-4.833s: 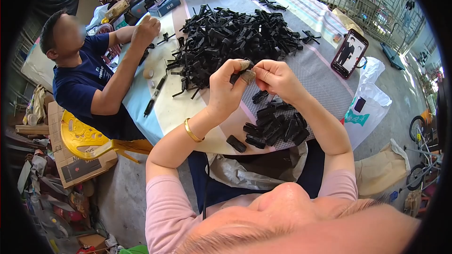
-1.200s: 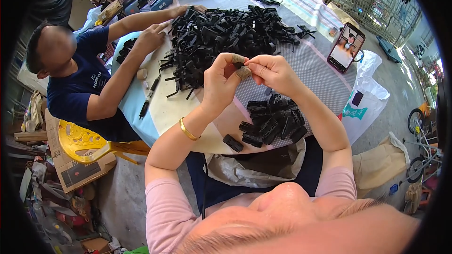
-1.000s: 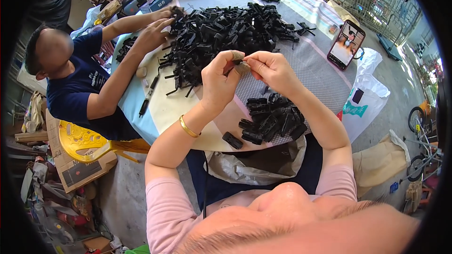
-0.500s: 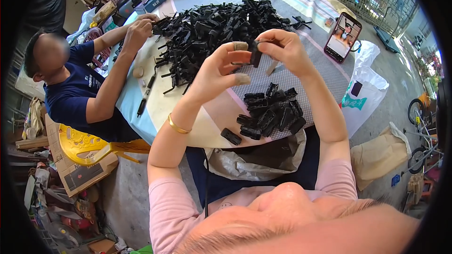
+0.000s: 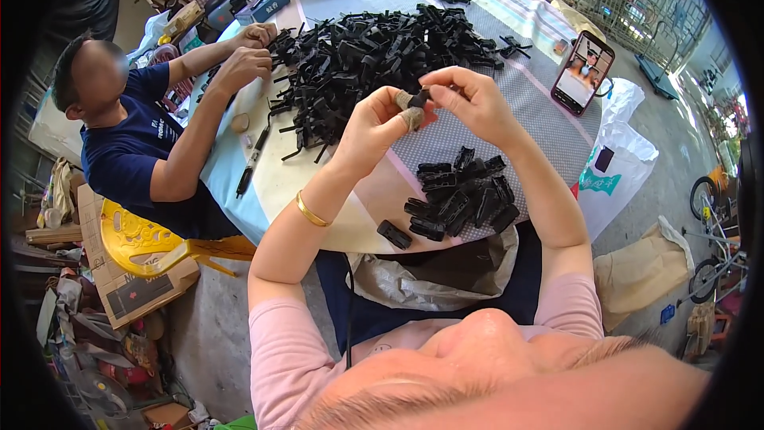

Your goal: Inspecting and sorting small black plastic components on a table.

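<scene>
Over the table, my left hand pinches a small black plastic part between thumb and fingers that wear tan finger covers. The fingertips of my right hand are closed on the same part from the other side; much of it is hidden by the fingers. Just beyond my hands spreads a big heap of black plastic parts with thin prongs. Nearer to me lies a smaller group of blocky black parts. One black block sits apart by the near table edge.
At the left a co-worker in a dark blue shirt handles parts at the heap. A black pen-like tool and a tape roll lie on the cloth. A phone stands at the right, with a white bag beside the table. An open sack is below the near edge.
My left fingers have closed in around the black part, which was held upright and more visible before. Both hands have come closer together. The whole view has shifted slightly.
</scene>
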`<action>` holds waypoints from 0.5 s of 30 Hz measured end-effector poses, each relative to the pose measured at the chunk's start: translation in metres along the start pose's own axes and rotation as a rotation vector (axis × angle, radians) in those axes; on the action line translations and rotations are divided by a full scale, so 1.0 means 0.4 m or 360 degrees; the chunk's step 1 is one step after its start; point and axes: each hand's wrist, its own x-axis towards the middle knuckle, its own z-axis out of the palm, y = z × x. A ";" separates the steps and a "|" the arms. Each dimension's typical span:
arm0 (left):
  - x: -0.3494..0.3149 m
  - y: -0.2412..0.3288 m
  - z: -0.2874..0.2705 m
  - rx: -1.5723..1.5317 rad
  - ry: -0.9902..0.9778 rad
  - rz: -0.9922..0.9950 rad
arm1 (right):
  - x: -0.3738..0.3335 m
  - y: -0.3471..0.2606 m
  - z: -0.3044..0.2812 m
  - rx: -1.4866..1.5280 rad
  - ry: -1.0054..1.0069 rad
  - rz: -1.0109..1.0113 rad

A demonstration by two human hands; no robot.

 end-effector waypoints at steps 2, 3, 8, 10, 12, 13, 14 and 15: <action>0.003 -0.005 0.006 0.0396 0.0207 0.0231 | -0.003 -0.001 -0.013 -0.0055 -0.0079 0.0009; 0.001 -0.005 0.013 0.0397 0.0210 0.0233 | -0.003 0.000 -0.017 -0.0108 -0.0157 0.0020; -0.009 -0.008 0.021 0.0599 0.0341 0.0370 | -0.011 -0.020 0.012 -0.0151 -0.0161 -0.0014; -0.010 -0.016 0.020 0.0625 0.0365 0.0377 | -0.009 -0.019 0.011 -0.0194 -0.0188 -0.0010; -0.011 -0.022 0.019 0.0652 0.0388 0.0381 | -0.010 -0.020 0.011 -0.0182 -0.0188 0.0028; -0.012 -0.022 0.018 0.0662 0.0380 0.0386 | -0.010 -0.021 0.011 -0.0170 -0.0188 0.0064; -0.014 -0.024 0.017 0.0672 0.0370 0.0389 | -0.011 -0.025 0.012 -0.0169 -0.0186 0.0067; -0.016 -0.025 0.016 0.0672 0.0369 0.0385 | -0.010 -0.032 0.012 -0.0099 -0.0236 0.0196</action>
